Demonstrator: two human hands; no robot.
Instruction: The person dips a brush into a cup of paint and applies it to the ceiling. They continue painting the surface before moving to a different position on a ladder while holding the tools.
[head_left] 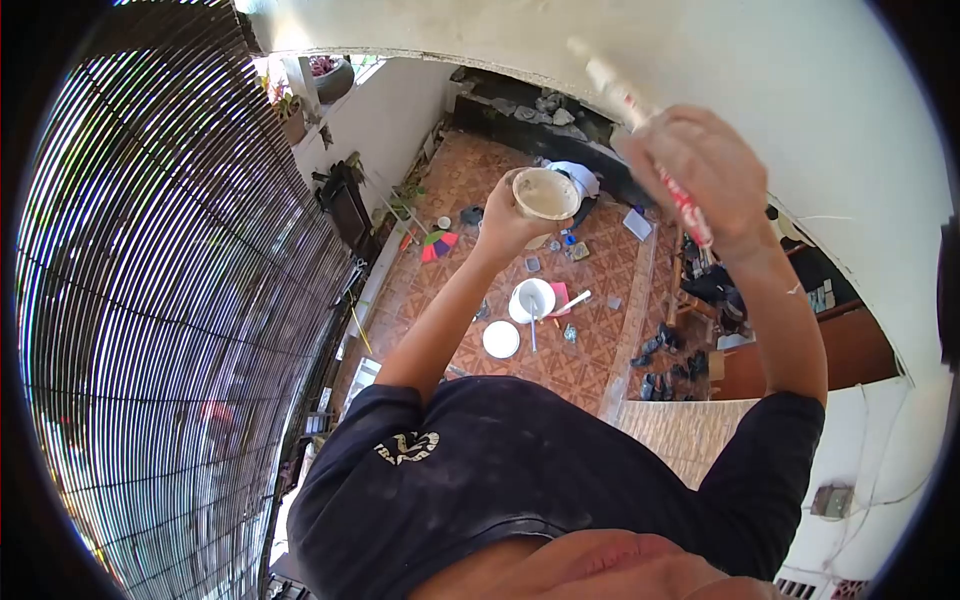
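This looks like a home's patio or small yard: a patterned tile floor (590,355), a slatted blind (170,300), a potted plant (290,118) and shoes (655,345) gathered near a wall.

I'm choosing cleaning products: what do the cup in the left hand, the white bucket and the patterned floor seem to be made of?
Cup: probably plastic; round pale rim, but residue hides the finish.
White bucket: likely smooth plastic, judging by its even white wall.
Patterned floor: apparently reddish-brown ceramic tile, from the repeating squares; matt or glazed is unclear.
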